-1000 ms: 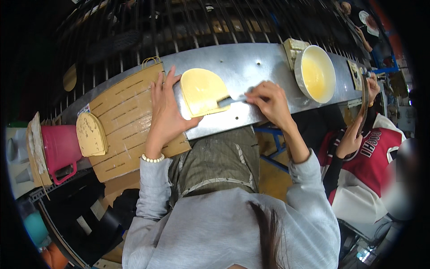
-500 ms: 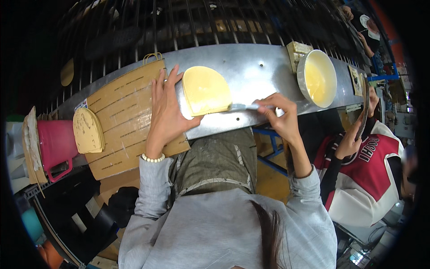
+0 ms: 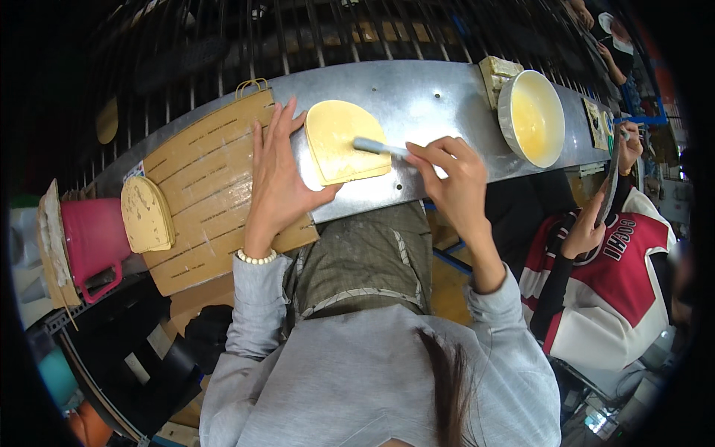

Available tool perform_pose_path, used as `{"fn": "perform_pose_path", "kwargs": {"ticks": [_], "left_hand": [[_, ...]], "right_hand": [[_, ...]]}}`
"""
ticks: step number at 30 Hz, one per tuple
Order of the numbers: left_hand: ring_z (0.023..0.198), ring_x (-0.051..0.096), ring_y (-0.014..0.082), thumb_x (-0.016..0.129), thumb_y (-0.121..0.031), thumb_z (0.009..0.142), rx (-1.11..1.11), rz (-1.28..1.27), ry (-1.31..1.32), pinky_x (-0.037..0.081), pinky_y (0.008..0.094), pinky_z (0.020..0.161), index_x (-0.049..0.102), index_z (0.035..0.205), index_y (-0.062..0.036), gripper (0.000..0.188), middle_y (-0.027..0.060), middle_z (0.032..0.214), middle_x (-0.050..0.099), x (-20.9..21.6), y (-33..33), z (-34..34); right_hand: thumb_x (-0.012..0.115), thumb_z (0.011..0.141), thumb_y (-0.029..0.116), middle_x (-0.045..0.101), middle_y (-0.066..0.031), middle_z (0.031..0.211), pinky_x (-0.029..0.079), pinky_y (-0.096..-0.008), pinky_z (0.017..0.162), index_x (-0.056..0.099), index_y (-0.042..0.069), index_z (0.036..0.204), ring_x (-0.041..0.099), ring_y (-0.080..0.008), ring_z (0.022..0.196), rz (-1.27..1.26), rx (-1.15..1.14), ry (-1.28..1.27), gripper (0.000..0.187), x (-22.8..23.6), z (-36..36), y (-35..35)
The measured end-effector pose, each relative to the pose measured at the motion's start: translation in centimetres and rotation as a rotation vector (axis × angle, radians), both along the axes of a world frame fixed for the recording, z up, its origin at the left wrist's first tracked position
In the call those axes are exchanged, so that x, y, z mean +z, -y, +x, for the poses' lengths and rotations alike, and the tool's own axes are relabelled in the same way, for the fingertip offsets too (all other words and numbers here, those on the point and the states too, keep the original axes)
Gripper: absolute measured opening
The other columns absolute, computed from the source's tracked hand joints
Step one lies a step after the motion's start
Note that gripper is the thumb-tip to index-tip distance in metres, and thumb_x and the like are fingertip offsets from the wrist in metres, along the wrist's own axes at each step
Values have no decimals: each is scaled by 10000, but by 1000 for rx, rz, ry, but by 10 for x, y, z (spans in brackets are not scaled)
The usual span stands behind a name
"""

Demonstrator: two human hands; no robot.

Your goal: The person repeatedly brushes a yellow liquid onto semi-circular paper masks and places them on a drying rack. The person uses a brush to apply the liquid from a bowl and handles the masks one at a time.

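Note:
A stack of yellow, round-edged flat pieces (image 3: 339,134) lies on the metal table, its straight edge toward me. My left hand (image 3: 279,175) is open at its left side, fingers spread and pointing away. The left thumb touches the stack's near edge, and a fingertip is by its left side. In my right hand (image 3: 454,179), closed between thumb and fingers, is a small grey brush (image 3: 378,147). Its broad tip sits over the right part of the top piece. To the right, a white bowl (image 3: 506,115) holds a yellow liquid.
Left of the stack lies a brown cardboard sheet (image 3: 208,179) bearing another yellow stack (image 3: 144,216). A pink container (image 3: 89,231) stands farther left. A pale block (image 3: 495,74) is beside the bowl. Metal bars line the table's far side. Another person (image 3: 596,276) works at right.
My right hand has moved slightly left, bringing the brush from the stack's near right edge onto its top face. The left hand stays against the stack.

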State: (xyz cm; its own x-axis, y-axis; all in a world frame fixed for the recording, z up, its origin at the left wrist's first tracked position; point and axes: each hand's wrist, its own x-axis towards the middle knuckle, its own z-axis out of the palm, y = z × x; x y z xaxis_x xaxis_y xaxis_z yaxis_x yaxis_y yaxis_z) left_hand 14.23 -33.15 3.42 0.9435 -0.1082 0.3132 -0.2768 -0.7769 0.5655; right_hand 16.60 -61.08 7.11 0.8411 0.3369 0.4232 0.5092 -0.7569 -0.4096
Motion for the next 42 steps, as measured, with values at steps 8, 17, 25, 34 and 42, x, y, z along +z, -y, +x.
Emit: {"fn": "perform_pose_path", "kwargs": {"ticks": [8,17,25,34,42], "left_hand": [[1573,292,432,943,-396,655,-7,-33,-38,97,601,1308,213,1635,-1,1284,212,1540,533,2,-1,1],[1570,304,433,948,-391,671,-16,-108,-52,117,594,1307,216,1646,-43,1268,185,1538,555,-1,-2,-1],[1528,377,395,977,-354,617,-22,-111,-54,159,575,1315,242,1640,-36,1299,135,1522,587,1,-1,-2],[1527,391,383,1012,-258,607,-28,-291,-165,307,497,1269,231,1654,-64,1321,151,1485,609,10,-1,-5],[1551,371,360,990,-210,669,-33,-273,-159,344,499,1251,259,1654,-92,1232,151,1500,595,12,1,-9]], "right_hand": [[816,869,109,726,-81,816,498,-351,637,847,99,1010,638,-239,695,143,-130,58,145,-1,29,-4],[813,838,91,713,-60,806,532,-382,664,843,134,940,685,-260,749,39,-236,139,115,-8,22,2],[801,868,120,717,-88,819,508,-387,671,842,109,963,678,-281,755,5,-166,99,104,-18,36,-26],[788,901,156,728,-80,823,512,-364,638,846,120,984,686,-266,732,14,-117,96,107,-18,34,-40],[772,905,164,741,-89,886,538,-397,714,842,114,968,703,-289,797,103,-151,-87,107,-5,0,-24]]}}
